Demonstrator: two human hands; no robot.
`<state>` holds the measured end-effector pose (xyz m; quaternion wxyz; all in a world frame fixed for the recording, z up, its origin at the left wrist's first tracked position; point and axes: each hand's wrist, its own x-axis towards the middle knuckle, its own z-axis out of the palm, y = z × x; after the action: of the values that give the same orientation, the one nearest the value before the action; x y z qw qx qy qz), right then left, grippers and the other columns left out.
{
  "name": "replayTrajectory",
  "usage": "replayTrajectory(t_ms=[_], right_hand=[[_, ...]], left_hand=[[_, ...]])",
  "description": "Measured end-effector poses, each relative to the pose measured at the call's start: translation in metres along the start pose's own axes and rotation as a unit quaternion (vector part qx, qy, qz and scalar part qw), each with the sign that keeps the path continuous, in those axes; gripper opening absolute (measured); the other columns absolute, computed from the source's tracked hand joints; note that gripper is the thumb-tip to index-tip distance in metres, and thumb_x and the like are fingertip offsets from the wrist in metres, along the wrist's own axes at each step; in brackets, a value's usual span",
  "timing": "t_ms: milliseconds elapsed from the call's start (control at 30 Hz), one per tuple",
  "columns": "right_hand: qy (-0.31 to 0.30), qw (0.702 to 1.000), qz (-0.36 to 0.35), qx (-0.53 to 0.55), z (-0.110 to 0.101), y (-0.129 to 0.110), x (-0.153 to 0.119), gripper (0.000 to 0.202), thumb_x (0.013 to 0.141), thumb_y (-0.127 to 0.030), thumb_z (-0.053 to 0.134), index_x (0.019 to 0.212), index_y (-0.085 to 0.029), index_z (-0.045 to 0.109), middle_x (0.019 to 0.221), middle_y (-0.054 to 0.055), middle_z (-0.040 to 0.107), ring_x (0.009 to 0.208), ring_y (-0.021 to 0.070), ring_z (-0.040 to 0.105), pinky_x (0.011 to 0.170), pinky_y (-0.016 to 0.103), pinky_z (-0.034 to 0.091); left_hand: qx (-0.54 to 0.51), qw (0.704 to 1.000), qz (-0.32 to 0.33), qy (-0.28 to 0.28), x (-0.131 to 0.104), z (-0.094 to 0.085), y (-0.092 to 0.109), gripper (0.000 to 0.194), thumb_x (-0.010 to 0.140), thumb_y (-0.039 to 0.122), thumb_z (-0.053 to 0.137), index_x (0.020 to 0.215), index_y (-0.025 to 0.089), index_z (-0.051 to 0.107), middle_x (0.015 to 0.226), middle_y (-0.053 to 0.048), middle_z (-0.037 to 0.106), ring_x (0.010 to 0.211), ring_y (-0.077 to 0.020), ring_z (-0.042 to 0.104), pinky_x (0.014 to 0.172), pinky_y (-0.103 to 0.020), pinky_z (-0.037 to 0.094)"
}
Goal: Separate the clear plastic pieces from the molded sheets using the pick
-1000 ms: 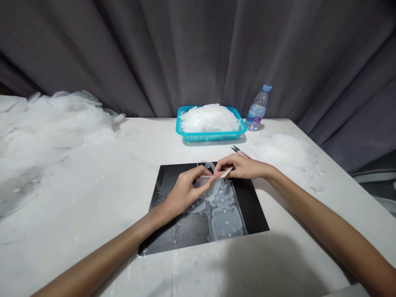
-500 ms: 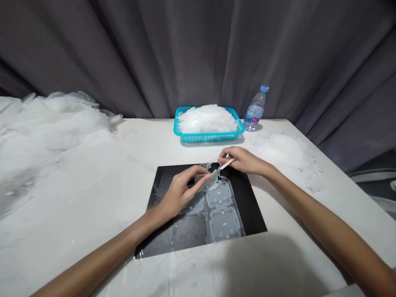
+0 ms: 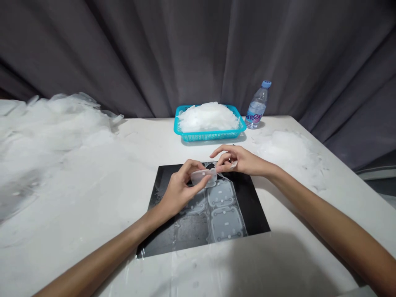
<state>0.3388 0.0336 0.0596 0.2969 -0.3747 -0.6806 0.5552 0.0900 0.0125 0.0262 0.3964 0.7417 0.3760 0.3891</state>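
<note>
My left hand (image 3: 182,185) pinches a small translucent plastic piece (image 3: 199,178) with rounded corners between thumb and fingers, raised over a black board (image 3: 255,206). At the piece's right edge are the thumb and fingertips of my right hand (image 3: 236,160), its forefinger stretched out above. A slim white tool (image 3: 234,165) is tucked in that hand, mostly hidden; its kind cannot be made out. On the board lies a clear molded sheet (image 3: 227,222) with several rounded panels, partly covered by my left hand.
A turquoise basket (image 3: 213,135) heaped with white translucent pieces stands at the back. Right of it is a water bottle (image 3: 256,109). A large pile of translucent pieces (image 3: 55,123) covers the left side; a smaller heap (image 3: 291,154) lies right. A grey curtain (image 3: 198,53) hangs behind.
My right hand has turned, so the white tool no longer points at the plastic piece, and its fingertips are now at the piece's edge. My left hand has tilted the piece, showing its face.
</note>
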Motion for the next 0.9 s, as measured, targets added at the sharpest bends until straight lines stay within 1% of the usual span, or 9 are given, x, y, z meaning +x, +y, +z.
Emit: replayTrajectory(t_ms=[100,200,433,500,600,667,700,767,900], right_hand=[[0.0,1.0,-0.018,-0.007,0.005,-0.003,0.0,0.038,0.084,-0.03,0.079,0.117,-0.019,0.063,0.087,0.001,0.076,0.081,0.0173,0.066,0.081,0.032,0.047],[-0.003,0.999,-0.033,-0.01,0.011,-0.005,-0.002,0.036,0.086,-0.028,0.076,0.118,-0.02,0.062,0.085,0.0,0.074,0.076,0.0155,0.063,0.076,0.03,0.046],[0.002,0.998,-0.051,-0.026,0.016,-0.008,-0.006,0.034,0.089,-0.024,0.072,0.12,-0.02,0.059,0.083,-0.001,0.071,0.073,0.0141,0.06,0.074,0.028,0.045],[-0.004,0.998,-0.056,-0.035,0.017,-0.009,-0.006,0.032,0.09,-0.025,0.07,0.12,-0.02,0.058,0.083,-0.001,0.07,0.074,0.0147,0.061,0.076,0.029,0.046],[0.014,0.989,-0.062,-0.134,0.017,-0.005,-0.005,0.027,0.091,-0.022,0.064,0.117,-0.022,0.057,0.085,-0.001,0.07,0.079,0.0168,0.063,0.079,0.03,0.046],[0.058,0.965,-0.063,-0.25,0.015,0.003,-0.002,0.027,0.089,-0.016,0.061,0.115,-0.023,0.057,0.088,0.0,0.071,0.088,0.0197,0.064,0.081,0.03,0.044],[0.081,0.949,-0.061,-0.298,0.012,0.008,-0.001,0.028,0.088,-0.013,0.059,0.114,-0.023,0.057,0.089,0.0,0.071,0.093,0.0212,0.064,0.082,0.031,0.043],[0.112,0.928,-0.049,-0.353,0.004,0.019,0.002,0.027,0.088,-0.012,0.058,0.113,-0.023,0.059,0.093,0.002,0.073,0.099,0.0232,0.063,0.082,0.032,0.041],[0.164,0.91,-0.008,-0.381,-0.016,0.025,0.002,0.016,0.093,-0.02,0.06,0.108,-0.022,0.065,0.104,0.005,0.075,0.093,0.0229,0.062,0.078,0.032,0.04]], left_hand=[[-0.016,1.0,-0.009,-0.007,0.001,0.001,0.002,0.024,0.091,0.037,0.078,0.106,0.02,0.071,0.1,-0.003,0.076,0.084,-0.0166,0.072,0.074,-0.025,0.055],[0.0,1.0,-0.013,-0.012,0.001,0.0,0.005,0.017,0.093,0.036,0.076,0.1,0.02,0.076,0.096,-0.003,0.078,0.084,-0.0172,0.073,0.07,-0.024,0.054],[0.007,0.999,0.036,-0.018,0.002,0.0,0.006,0.012,0.095,0.03,0.074,0.092,0.018,0.074,0.089,-0.002,0.077,0.082,-0.0164,0.073,0.077,-0.026,0.057],[0.042,0.996,0.078,-0.017,-0.001,-0.001,0.005,0.009,0.096,0.026,0.072,0.093,0.018,0.073,0.087,-0.002,0.076,0.08,-0.0156,0.072,0.076,-0.026,0.057],[0.124,0.969,0.21,-0.045,-0.009,0.0,0.002,0.006,0.099,0.019,0.067,0.103,0.019,0.071,0.092,-0.005,0.076,0.084,-0.0171,0.072,0.078,-0.029,0.058],[0.161,0.941,0.287,-0.081,-0.014,0.001,0.001,0.014,0.099,0.014,0.064,0.112,0.019,0.069,0.099,-0.007,0.077,0.09,-0.0189,0.072,0.082,-0.032,0.058],[0.164,0.936,0.299,-0.093,-0.016,0.002,0.001,0.017,0.1,0.013,0.064,0.115,0.019,0.068,0.101,-0.007,0.077,0.093,-0.0191,0.072,0.084,-0.032,0.058],[0.14,0.95,0.261,-0.1,-0.017,0.002,0.003,0.017,0.101,0.013,0.063,0.116,0.019,0.067,0.103,-0.007,0.076,0.094,-0.0175,0.072,0.084,-0.03,0.057],[0.065,0.985,0.145,-0.071,-0.012,0.001,0.011,0.006,0.101,0.019,0.066,0.106,0.02,0.069,0.098,-0.003,0.076,0.087,-0.0134,0.073,0.079,-0.024,0.056]])
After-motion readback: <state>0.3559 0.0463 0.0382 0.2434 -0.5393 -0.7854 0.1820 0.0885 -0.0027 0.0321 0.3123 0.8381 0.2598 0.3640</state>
